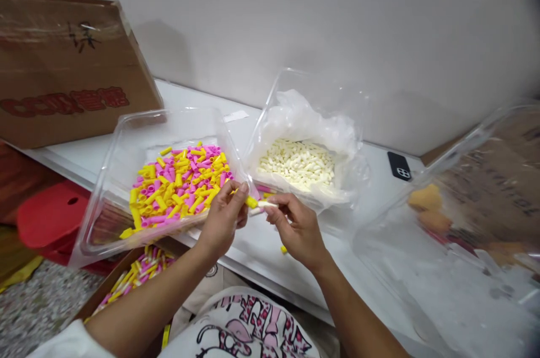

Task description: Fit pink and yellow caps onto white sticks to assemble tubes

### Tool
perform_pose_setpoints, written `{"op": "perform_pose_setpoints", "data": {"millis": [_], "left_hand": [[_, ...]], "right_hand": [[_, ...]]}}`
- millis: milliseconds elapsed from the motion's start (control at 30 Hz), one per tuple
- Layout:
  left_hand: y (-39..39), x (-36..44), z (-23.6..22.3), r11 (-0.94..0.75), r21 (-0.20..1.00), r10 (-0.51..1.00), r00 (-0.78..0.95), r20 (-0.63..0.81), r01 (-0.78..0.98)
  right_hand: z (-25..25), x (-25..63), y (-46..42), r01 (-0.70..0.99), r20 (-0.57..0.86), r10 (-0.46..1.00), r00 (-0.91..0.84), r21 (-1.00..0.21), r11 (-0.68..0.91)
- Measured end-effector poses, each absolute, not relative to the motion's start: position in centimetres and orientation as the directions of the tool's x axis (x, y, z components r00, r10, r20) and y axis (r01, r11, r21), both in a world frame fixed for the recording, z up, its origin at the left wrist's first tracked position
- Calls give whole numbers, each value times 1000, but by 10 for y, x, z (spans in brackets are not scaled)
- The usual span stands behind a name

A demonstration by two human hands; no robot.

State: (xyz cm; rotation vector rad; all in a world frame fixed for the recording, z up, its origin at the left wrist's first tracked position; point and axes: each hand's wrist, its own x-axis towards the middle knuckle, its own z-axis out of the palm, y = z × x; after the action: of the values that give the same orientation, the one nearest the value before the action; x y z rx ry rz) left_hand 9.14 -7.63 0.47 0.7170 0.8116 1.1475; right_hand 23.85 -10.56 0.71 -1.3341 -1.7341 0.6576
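My left hand (223, 217) pinches a small yellow plastic tube (251, 202) between thumb and fingers. Facing it, my right hand (300, 228) grips a slim white piece (267, 204), its end at or very near the tube's end; whether it is inside I cannot tell. Another pale piece shows just below, partly hidden by the fingers. Left of my hands, a clear plastic bin (100, 183) holds many yellow and pink tubes (179, 183). Behind my right hand, a second clear bin (273, 90), lined with a plastic bag (304, 110), contains cream-white pellets (297, 164).
Below the left bin sits an open carton with yellow, pink and white pieces (141, 276). A cardboard box (63, 65) stands at the left, near a red stool (46, 214). On the white table (248, 242) are a phone (399, 165), a yellow bit (284, 249) and another clear container (455, 273).
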Motion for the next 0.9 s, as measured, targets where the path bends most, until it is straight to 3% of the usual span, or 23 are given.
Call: {"op": "perform_pose_setpoints", "data": {"millis": [100,233,367,633,900], "left_hand": [[-82,97,0,325,814,938,274,-212,-482],[-90,102,-6,230,864,964,226,-139,-449],[-100,106,-8,188,916,971,209,-118,-356],[-95,101,-5,223,802,970,206,-128,-554],[-104,103,5,270,795,953,271,-138,-543]], "right_hand": [[8,243,-111,570,405,909,-104,-725,388],[10,243,-116,597,565,798,-210,-572,562],[12,236,-124,540,503,821,-270,-627,561],[22,237,-130,585,515,848,-127,-651,483],[18,238,-123,557,517,841,-159,-656,508]]}}
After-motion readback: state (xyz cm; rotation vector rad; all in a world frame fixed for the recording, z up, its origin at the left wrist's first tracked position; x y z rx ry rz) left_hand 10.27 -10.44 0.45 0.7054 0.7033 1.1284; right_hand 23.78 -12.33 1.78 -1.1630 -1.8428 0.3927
